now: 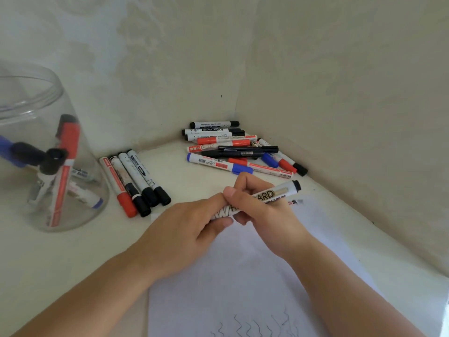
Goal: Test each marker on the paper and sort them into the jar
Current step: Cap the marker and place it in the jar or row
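1. Squiggles of ink sit at the near edge of the paper. That sheet lies on the table under both forearms, with plenty of bare white left for another test stroke.
2. Far left stands the clear jar, open at the top. Several markers lean inside it, a red one the plainest to see.
3. Just right of the jar lie four markers in a row, side by side and caps toward the person. I'd guess they are a sorted group, though I cannot tell which kind.
4. Left hand: its fingers curl round the near end of the white marker, so its grip is clamped on whatever is there. I cannot see if that is the cap.
5. Right hand: its grip is wrapped round the barrel of the same marker, which is held above the top of the paper, black end pointing away to the right.
6. The step looks like uncapping. A straight pull along the barrel, with no twisting sideways, would do it best. Keeping the cap in the left hand would save hunting for it.
7. Back right in the corner lies the heap of markers, well apart from the hands and presumably untested.
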`<action>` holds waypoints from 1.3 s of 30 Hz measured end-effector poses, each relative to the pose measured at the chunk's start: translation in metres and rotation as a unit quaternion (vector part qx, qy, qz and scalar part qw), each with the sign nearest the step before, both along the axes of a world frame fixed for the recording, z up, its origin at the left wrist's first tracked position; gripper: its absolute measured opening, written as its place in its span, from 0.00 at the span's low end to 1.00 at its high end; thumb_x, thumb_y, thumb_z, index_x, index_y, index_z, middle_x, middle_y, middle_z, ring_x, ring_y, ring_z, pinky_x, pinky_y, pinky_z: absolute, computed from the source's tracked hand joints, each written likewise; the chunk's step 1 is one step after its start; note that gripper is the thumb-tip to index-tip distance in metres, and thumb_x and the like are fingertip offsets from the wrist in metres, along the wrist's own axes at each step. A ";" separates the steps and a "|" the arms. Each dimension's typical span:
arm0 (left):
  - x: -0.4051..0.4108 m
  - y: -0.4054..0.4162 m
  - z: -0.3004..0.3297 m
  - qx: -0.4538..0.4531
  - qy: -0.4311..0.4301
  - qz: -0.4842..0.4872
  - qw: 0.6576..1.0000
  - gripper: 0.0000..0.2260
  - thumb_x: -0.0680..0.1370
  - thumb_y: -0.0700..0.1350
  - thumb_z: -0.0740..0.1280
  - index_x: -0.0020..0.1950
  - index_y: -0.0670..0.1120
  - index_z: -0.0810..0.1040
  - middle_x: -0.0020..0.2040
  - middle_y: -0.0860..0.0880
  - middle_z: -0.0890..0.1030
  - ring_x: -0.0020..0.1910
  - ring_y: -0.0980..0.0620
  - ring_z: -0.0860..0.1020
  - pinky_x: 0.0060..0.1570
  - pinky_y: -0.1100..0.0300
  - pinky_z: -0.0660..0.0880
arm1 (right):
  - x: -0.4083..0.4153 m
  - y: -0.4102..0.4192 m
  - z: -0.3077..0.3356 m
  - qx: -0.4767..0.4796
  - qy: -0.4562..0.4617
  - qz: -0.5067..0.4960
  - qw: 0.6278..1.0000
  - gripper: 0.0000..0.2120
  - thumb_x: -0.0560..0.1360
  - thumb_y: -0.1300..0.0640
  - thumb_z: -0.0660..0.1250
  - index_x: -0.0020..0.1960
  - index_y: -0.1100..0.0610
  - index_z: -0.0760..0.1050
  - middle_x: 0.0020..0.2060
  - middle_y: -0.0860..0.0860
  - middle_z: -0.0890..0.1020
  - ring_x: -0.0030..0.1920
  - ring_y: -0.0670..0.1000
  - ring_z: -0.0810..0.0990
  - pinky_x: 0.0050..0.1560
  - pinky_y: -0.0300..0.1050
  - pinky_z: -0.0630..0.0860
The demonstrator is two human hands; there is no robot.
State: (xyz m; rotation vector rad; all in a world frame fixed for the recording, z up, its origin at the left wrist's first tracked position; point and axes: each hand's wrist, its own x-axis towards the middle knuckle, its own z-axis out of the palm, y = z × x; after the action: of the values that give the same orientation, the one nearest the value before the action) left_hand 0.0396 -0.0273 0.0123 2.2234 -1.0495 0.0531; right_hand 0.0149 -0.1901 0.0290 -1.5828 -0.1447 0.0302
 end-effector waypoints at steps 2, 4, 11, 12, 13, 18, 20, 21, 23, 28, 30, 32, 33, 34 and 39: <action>-0.001 -0.001 0.000 0.000 -0.007 0.003 1.000 0.08 0.76 0.54 0.57 0.55 0.60 0.69 0.34 0.73 0.72 0.29 0.66 0.70 0.29 0.70 0.65 | 0.000 -0.001 -0.001 0.012 -0.006 0.000 1.000 0.13 0.72 0.55 0.66 0.30 0.53 0.70 0.26 0.53 0.71 0.28 0.49 0.67 0.30 0.42 0.61; 0.000 -0.001 0.000 -0.002 -0.009 0.012 1.000 0.10 0.76 0.55 0.57 0.56 0.60 0.69 0.30 0.66 0.73 0.26 0.63 0.69 0.27 0.68 0.65 | 0.000 -0.001 -0.001 0.002 -0.017 -0.006 1.000 0.13 0.72 0.55 0.66 0.30 0.54 0.69 0.27 0.58 0.69 0.28 0.50 0.65 0.31 0.47 0.57; 0.007 0.012 -0.005 -0.012 -0.029 0.083 0.996 0.26 0.70 0.61 0.65 0.65 0.60 0.60 0.46 0.61 0.71 0.37 0.61 0.71 0.34 0.66 0.68 | 0.002 -0.022 0.004 0.038 0.025 -0.054 0.998 0.10 0.75 0.50 0.65 0.43 0.55 0.82 0.32 0.55 0.82 0.30 0.52 0.77 0.31 0.41 0.74; 0.008 0.014 -0.007 -0.016 -0.016 0.093 0.995 0.29 0.69 0.60 0.66 0.66 0.59 0.58 0.49 0.62 0.70 0.39 0.61 0.72 0.36 0.67 0.68 | 0.002 -0.028 0.005 0.025 0.047 -0.076 0.996 0.10 0.75 0.51 0.65 0.43 0.56 0.82 0.34 0.56 0.84 0.31 0.53 0.79 0.31 0.41 0.75; 0.008 0.016 -0.009 -0.020 -0.006 0.093 0.995 0.30 0.68 0.59 0.67 0.66 0.58 0.57 0.51 0.62 0.69 0.42 0.61 0.72 0.39 0.68 0.67 | 0.002 -0.031 0.004 -0.001 0.062 -0.101 0.993 0.08 0.74 0.53 0.67 0.41 0.55 0.82 0.33 0.56 0.84 0.32 0.53 0.78 0.31 0.41 0.74; 0.008 0.014 -0.010 0.048 -0.027 0.060 0.997 0.32 0.64 0.67 0.64 0.63 0.53 0.65 0.56 0.58 0.69 0.46 0.63 0.69 0.47 0.64 0.63 | 0.007 -0.017 -0.015 -0.125 0.083 -0.159 0.976 0.11 0.69 0.55 0.72 0.30 0.50 0.73 0.21 0.44 0.72 0.24 0.44 0.68 0.27 0.38 0.64; 0.008 0.013 -0.011 0.090 -0.030 0.068 0.993 0.36 0.62 0.71 0.60 0.63 0.52 0.67 0.57 0.56 0.69 0.45 0.59 0.69 0.47 0.63 0.62 | 0.010 -0.011 -0.018 -0.146 0.076 -0.141 0.976 0.12 0.68 0.58 0.72 0.31 0.50 0.70 0.21 0.43 0.72 0.23 0.43 0.67 0.25 0.35 0.64; 0.009 0.014 -0.011 0.109 -0.027 0.078 0.991 0.37 0.60 0.72 0.59 0.63 0.52 0.67 0.57 0.56 0.68 0.44 0.58 0.67 0.46 0.63 0.60 | 0.010 -0.009 -0.020 -0.158 0.065 -0.136 0.976 0.14 0.68 0.59 0.71 0.30 0.51 0.69 0.22 0.44 0.71 0.22 0.42 0.66 0.23 0.33 0.63; 0.010 0.015 -0.012 0.145 -0.029 0.093 0.985 0.39 0.59 0.74 0.57 0.63 0.53 0.68 0.57 0.57 0.68 0.42 0.58 0.63 0.45 0.64 0.58 | 0.011 -0.004 -0.023 -0.164 0.041 -0.145 0.975 0.15 0.67 0.61 0.70 0.28 0.53 0.66 0.22 0.46 0.70 0.22 0.43 0.64 0.22 0.32 0.61; 0.012 0.015 -0.014 0.158 -0.035 0.087 0.983 0.40 0.58 0.76 0.54 0.61 0.54 0.70 0.54 0.58 0.67 0.43 0.60 0.63 0.46 0.64 0.57 | 0.013 0.002 -0.028 -0.186 0.000 -0.185 0.965 0.14 0.68 0.64 0.66 0.29 0.57 0.64 0.22 0.47 0.65 0.24 0.43 0.61 0.24 0.32 0.60; 0.013 0.015 -0.014 0.150 -0.032 0.086 0.984 0.38 0.58 0.75 0.57 0.61 0.53 0.70 0.54 0.57 0.68 0.43 0.60 0.63 0.46 0.64 0.57 | 0.013 0.002 -0.029 -0.192 -0.007 -0.189 0.963 0.13 0.68 0.63 0.66 0.29 0.59 0.64 0.23 0.48 0.66 0.25 0.44 0.62 0.24 0.32 0.60; 0.013 0.015 -0.014 0.150 -0.031 0.083 0.985 0.38 0.59 0.74 0.59 0.61 0.53 0.70 0.55 0.57 0.68 0.44 0.60 0.63 0.47 0.63 0.58 | 0.013 0.004 -0.031 -0.201 -0.015 -0.179 0.963 0.13 0.69 0.63 0.66 0.29 0.59 0.64 0.23 0.48 0.65 0.25 0.44 0.61 0.24 0.32 0.60; 0.013 0.015 -0.014 0.154 -0.030 0.083 0.984 0.38 0.59 0.74 0.59 0.61 0.53 0.70 0.55 0.57 0.68 0.44 0.60 0.63 0.47 0.63 0.58 | 0.013 0.004 -0.032 -0.206 -0.022 -0.170 0.963 0.14 0.69 0.63 0.65 0.29 0.58 0.63 0.23 0.48 0.65 0.25 0.44 0.61 0.24 0.32 0.60; 0.013 0.015 -0.014 0.156 -0.029 0.083 0.984 0.38 0.59 0.74 0.59 0.62 0.53 0.69 0.55 0.57 0.68 0.45 0.60 0.63 0.47 0.63 0.58 | 0.012 0.005 -0.033 -0.213 -0.028 -0.164 0.963 0.15 0.69 0.64 0.65 0.29 0.57 0.62 0.23 0.47 0.64 0.25 0.44 0.61 0.24 0.32 0.59; 0.011 0.015 -0.012 0.158 -0.025 0.083 0.984 0.38 0.59 0.74 0.58 0.61 0.52 0.70 0.54 0.56 0.68 0.45 0.58 0.66 0.47 0.62 0.59 | 0.014 0.001 -0.033 -0.208 -0.032 -0.182 0.961 0.16 0.68 0.65 0.65 0.28 0.55 0.62 0.21 0.45 0.64 0.24 0.43 0.61 0.23 0.31 0.59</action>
State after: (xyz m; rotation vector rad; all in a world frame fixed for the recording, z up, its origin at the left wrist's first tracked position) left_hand 0.0509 -0.0124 0.0004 2.6064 -0.9502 0.0151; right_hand 0.0289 -0.1896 -0.0039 -2.0109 0.1117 -0.2958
